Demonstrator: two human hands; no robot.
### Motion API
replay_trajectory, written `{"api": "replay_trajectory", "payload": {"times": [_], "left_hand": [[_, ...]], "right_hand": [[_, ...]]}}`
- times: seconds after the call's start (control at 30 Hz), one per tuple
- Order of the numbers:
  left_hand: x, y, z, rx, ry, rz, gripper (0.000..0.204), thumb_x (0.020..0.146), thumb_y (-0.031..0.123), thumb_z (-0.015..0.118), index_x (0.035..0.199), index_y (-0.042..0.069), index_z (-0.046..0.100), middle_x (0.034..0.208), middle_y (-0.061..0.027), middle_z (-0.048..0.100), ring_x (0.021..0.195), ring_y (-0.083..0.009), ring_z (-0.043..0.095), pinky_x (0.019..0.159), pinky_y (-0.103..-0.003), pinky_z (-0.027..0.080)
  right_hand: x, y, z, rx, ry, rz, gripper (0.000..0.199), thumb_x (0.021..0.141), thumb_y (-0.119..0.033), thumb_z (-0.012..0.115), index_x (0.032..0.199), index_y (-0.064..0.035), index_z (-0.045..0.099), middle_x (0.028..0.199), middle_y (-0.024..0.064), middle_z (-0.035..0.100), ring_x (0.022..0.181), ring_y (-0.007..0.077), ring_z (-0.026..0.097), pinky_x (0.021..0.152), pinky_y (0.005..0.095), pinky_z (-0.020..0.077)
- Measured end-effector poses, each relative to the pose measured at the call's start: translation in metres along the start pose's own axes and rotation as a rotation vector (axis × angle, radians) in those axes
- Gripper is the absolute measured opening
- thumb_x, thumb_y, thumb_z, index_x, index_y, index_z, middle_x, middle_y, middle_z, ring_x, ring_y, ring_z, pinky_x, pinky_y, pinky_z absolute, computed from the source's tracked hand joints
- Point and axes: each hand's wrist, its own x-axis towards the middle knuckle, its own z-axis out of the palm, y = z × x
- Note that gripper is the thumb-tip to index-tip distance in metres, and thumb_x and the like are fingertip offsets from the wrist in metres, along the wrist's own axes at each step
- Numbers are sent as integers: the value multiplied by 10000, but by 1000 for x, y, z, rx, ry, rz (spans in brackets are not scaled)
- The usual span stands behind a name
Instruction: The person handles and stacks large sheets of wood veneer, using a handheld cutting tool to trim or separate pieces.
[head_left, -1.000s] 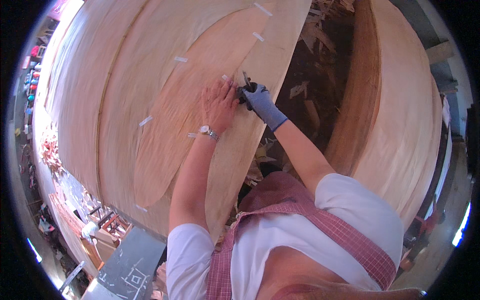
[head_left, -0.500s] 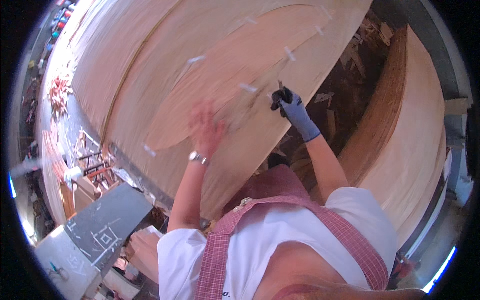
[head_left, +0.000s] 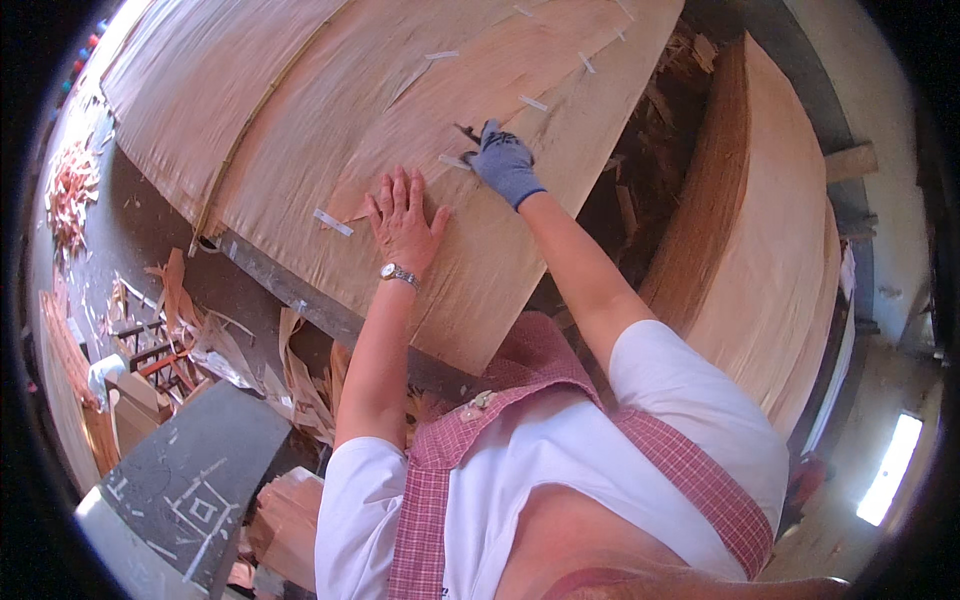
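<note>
A large thin sheet of wood veneer (head_left: 300,120) lies in front of me, with a pinker patch whose edges carry short white tape strips (head_left: 333,222). My left hand (head_left: 408,222), bare and with a wristwatch (head_left: 398,273), rests flat on the veneer with its fingers spread. To its right, my right hand (head_left: 503,165) wears a grey-blue glove. Its fingers are closed round a dark, narrow knife-like tool (head_left: 466,132), which points left over the pink patch. A tape strip (head_left: 455,162) lies beside the gloved fingers.
A thin wooden strip (head_left: 262,100) crosses the sheet. At right stands a tall curved stack of veneer (head_left: 725,230). Veneer scraps (head_left: 70,195) lie on the floor at left. A dark grey chalk-marked board (head_left: 200,480) is at lower left, near a heap of offcuts.
My right hand has moved left across the veneer, closer to the left hand, which stays flat on the sheet. A tape strip unseen before shows between them. The whole view has shifted.
</note>
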Motion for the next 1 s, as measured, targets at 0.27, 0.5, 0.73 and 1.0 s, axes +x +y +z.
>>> {"api": "replay_trajectory", "payload": {"times": [0.27, 0.5, 0.73, 1.0], "left_hand": [[-9, -15, 12, -12, 0, 13, 694, 853, 474, 560, 1428, 136, 368, 1512, -91, 304, 1411, -278, 219, 1142, -515, 106], [3, -61, -5, -399, 31, 59, 609, 875, 392, 548, 1405, 137, 392, 1444, -126, 395, 1358, -290, 323, 1123, -467, 177], [15, -335, -118, 568, 396, -334, 646, 834, 196, 598, 1422, 113, 346, 1271, -153, 553, 1188, -258, 492, 996, -535, 289], [42, -377, -189, -243, -258, 236, 446, 795, 362, 691, 1147, 109, 586, 936, -91, 660, 990, -277, 603, 866, -433, 396]], "right_hand": [[-32, 15, 20, 144, 102, 77, 585, 743, -513, 687, 1047, -28, 566, 997, 212, 657, 953, 358, 629, 816, 442, 489], [-146, -66, 34, 952, 216, 217, 258, 922, -263, 591, 1001, -19, 575, 733, 86, 633, 549, 142, 593, 512, 290, 472], [-207, -198, 56, 1199, -314, 84, 315, 965, -338, 530, 1099, -61, 597, 892, 55, 668, 702, 117, 623, 476, 236, 438], [-134, -372, 165, 1801, -413, 368, 433, 965, -408, 500, 1236, -71, 522, 1063, 91, 631, 873, 224, 641, 747, 391, 555]]}}
